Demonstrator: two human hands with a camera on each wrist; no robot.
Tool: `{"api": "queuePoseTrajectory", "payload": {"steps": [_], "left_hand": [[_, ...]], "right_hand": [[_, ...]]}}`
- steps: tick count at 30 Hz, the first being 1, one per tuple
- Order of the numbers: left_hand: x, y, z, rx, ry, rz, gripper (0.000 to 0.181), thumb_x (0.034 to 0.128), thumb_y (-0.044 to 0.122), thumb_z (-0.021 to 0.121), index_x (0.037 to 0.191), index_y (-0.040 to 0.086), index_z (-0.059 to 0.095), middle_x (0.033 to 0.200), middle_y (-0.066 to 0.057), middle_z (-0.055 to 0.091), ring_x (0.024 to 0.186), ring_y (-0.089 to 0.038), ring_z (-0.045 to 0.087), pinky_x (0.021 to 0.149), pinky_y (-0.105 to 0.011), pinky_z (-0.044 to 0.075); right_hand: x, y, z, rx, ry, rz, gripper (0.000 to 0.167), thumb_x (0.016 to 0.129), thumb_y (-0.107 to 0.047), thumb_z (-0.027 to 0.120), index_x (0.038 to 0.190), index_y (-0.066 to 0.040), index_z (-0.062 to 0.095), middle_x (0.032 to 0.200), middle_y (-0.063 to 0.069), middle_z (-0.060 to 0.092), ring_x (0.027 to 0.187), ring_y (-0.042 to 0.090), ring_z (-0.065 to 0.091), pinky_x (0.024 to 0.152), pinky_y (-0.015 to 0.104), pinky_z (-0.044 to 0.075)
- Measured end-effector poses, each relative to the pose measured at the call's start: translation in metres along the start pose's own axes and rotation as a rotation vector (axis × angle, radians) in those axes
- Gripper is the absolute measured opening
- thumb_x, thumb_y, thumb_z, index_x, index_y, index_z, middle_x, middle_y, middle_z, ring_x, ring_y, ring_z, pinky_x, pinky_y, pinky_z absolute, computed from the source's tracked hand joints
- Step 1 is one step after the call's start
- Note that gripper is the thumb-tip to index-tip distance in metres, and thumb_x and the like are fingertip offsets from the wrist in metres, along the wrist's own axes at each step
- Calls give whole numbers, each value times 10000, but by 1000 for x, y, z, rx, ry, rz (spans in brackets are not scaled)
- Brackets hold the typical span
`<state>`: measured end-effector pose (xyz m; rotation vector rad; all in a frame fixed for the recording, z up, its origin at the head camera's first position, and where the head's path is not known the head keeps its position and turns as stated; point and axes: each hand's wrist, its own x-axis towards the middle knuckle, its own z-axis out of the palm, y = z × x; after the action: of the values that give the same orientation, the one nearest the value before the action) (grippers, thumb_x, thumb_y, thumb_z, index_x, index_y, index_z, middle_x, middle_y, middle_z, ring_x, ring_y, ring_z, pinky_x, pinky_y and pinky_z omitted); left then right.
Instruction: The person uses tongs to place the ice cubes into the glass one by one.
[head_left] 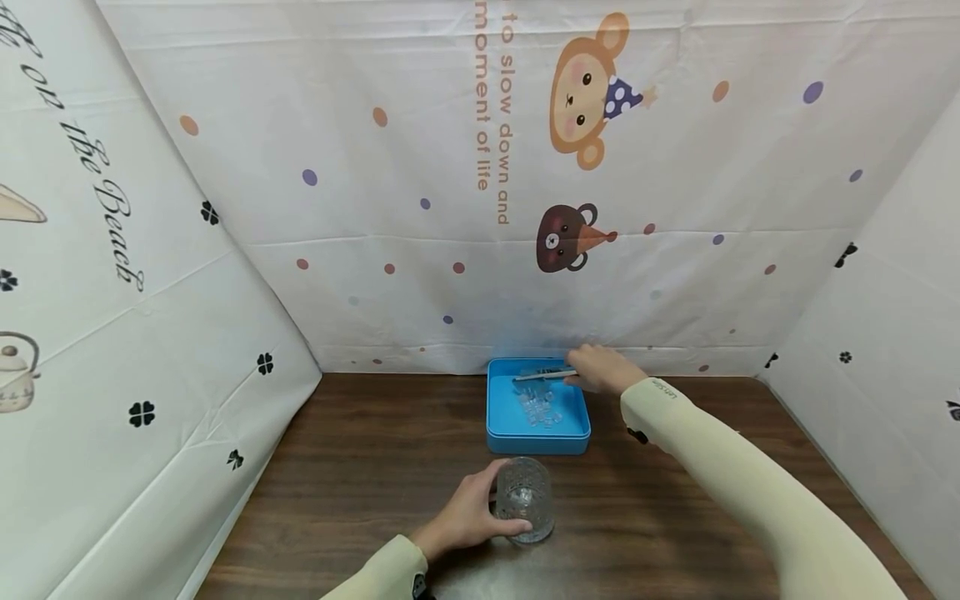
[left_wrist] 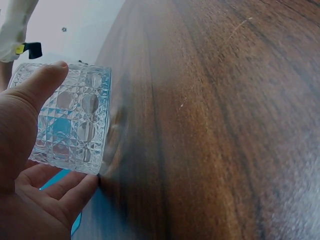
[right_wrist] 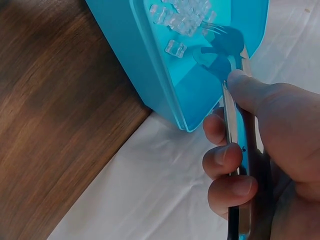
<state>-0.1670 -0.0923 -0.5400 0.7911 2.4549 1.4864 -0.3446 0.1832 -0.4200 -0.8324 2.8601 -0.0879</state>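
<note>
Clear, faceted glass is making up a tumbler (head_left: 525,498) that is standing upright on the dark wooden bench (head_left: 360,467), just in front of a blue box (head_left: 537,444). The person's left hand (head_left: 472,510) is grasping this tumbler from its left, the thumb lying along the near side and the fingers spreading round the far side. At the box's far right corner, the right hand (head_left: 603,369) is gripping metal tongs (head_left: 546,376), its fingers curling round one arm of them while the thumb is pressing on the other. The tongs are reaching over the back part of the box, and a forked tip is pointing at a cluster of clear cubes (head_left: 538,406); whether it is touching them, I am not able to tell. The cubes are lying in a loose heap on the box's floor. Pale sleeves (head_left: 720,450) are covering both forearms. Behind the bench a white cloth (head_left: 375,192) is hanging, showing coloured dots, lettering, a monkey's head (head_left: 581,96) and a brown bear's head (head_left: 558,239)
</note>
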Motion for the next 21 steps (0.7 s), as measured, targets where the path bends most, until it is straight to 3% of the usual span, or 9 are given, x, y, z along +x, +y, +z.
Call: {"api": "queuePoseTrajectory", "payload": {"steps": [11, 21], "left_hand": [[-1, 3, -1, -9, -5, -12, 799, 840, 401, 867, 1493, 184, 461, 1358, -33, 619, 1161, -153, 647, 932, -275, 556], [-1, 1, -1, -20, -8, -20, 804, 841, 409, 863, 1497, 188, 454, 1364, -29, 613, 1178, -150, 638, 945, -259, 543]], "right_hand": [[1, -2, 2, -6, 2, -12, 154, 997, -228, 708, 928, -99, 663, 683, 14, 529, 583, 152, 507, 544, 290, 400], [4, -2, 7, -25, 20, -12, 155, 984, -225, 723, 1010, -72, 708, 723, -10, 558, 619, 152, 532, 563, 301, 450]]}}
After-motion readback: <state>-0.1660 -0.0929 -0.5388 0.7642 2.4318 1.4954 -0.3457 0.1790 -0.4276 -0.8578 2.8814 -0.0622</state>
